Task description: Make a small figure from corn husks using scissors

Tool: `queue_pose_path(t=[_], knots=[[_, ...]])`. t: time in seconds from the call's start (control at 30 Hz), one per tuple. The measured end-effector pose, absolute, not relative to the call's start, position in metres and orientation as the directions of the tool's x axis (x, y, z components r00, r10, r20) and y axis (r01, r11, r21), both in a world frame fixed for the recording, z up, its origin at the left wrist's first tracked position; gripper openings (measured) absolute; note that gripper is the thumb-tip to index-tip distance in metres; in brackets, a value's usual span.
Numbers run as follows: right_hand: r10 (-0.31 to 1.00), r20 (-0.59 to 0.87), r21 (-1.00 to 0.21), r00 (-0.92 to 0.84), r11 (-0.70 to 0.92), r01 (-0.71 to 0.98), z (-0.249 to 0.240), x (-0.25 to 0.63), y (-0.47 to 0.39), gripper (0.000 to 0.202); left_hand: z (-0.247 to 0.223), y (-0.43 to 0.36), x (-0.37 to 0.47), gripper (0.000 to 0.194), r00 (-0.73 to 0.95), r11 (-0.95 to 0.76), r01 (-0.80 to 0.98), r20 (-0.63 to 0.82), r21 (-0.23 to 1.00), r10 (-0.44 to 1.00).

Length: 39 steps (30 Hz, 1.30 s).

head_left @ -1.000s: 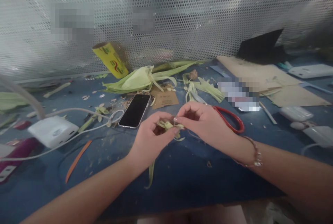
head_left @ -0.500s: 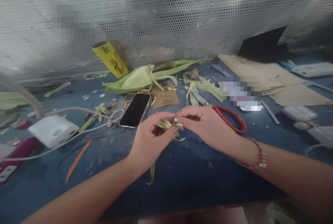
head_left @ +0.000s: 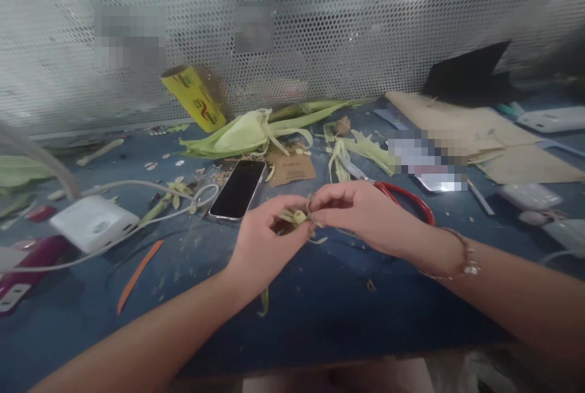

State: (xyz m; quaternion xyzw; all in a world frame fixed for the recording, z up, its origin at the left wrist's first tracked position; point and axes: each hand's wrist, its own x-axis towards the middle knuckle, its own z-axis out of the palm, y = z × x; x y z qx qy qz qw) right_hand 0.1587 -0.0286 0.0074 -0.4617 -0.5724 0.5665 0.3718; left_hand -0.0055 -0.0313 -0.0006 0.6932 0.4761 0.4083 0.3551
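Between both hands is a small bundle of pale green corn husk [head_left: 298,216], with a rolled piece at its middle. My left hand [head_left: 265,237] is closed around it, thumb below and fingers above. The fingertips of my right hand [head_left: 361,213] pinch its right edge; exactly which strand they grip is hidden. A strip of husk [head_left: 265,301] hangs below my left wrist. Red-handled scissors [head_left: 414,198] lie just behind my right hand, their blades pointing at some torn husk [head_left: 338,158]. A black-screened phone [head_left: 239,189] rests behind my left hand.
Larger husk leaves [head_left: 242,134] and a yellow cardboard tube [head_left: 194,99] stand near the perforated metal panel [head_left: 311,27]. On the left are a white charger [head_left: 94,222] with cables, a purple power strip [head_left: 34,268] and an orange strip [head_left: 139,277]. Brown paper [head_left: 466,125] lies at the right.
Both hands stay on the husk bundle, with the right fingertips shifted slightly at its edge. The whole view has moved a little; the table objects keep their places.
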Motion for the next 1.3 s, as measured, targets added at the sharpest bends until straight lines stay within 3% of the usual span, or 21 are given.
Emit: queue_pose_path(t=[0.2, 0.47, 0.73, 0.87, 1.03, 1.3], knots=[[0.918, -0.153, -0.984, -0.365, -0.110, 0.138, 0.0067, 0.1593, -0.0271, 0.006, -0.0015, -0.0301, -0.0054, 0.015, 0.229, -0.262, 0.400, 0.181, 0.878, 0.957], [0.882, -0.259, -0.922, -0.393, -0.348, -0.173, 0.0076, 0.1517, -0.0275, 0.014, -0.0013, -0.0295, -0.0053, 0.008, 0.204, -0.285, 0.385, 0.220, 0.878, 0.954], [0.846, -0.281, -0.863, -0.453, -0.429, -0.267, 0.0061, 0.1534, -0.0261, 0.010, -0.0027, -0.0287, -0.0061, 0.001, 0.220, -0.295, 0.339, 0.230, 0.893, 0.948], [0.892, -0.216, -0.920, -0.397, -0.323, -0.224, 0.0032, 0.1517, -0.0279, 0.012, -0.0003, -0.0290, -0.0053, 0.002, 0.207, -0.241, 0.320, 0.180, 0.916, 0.962], [0.969, 0.028, -0.999, -0.245, 0.017, -0.046, 0.0018, 0.1500, -0.0304, 0.009, -0.0022, -0.0289, -0.0065, 0.007, 0.205, -0.183, 0.249, 0.133, 0.951, 0.970], [0.929, 0.341, -0.872, -0.143, 0.370, 0.321, 0.0038, 0.1510, -0.0350, 0.009, -0.0023, -0.0267, -0.0076, 0.005, 0.179, -0.049, 0.143, 0.022, 0.989, 0.984]])
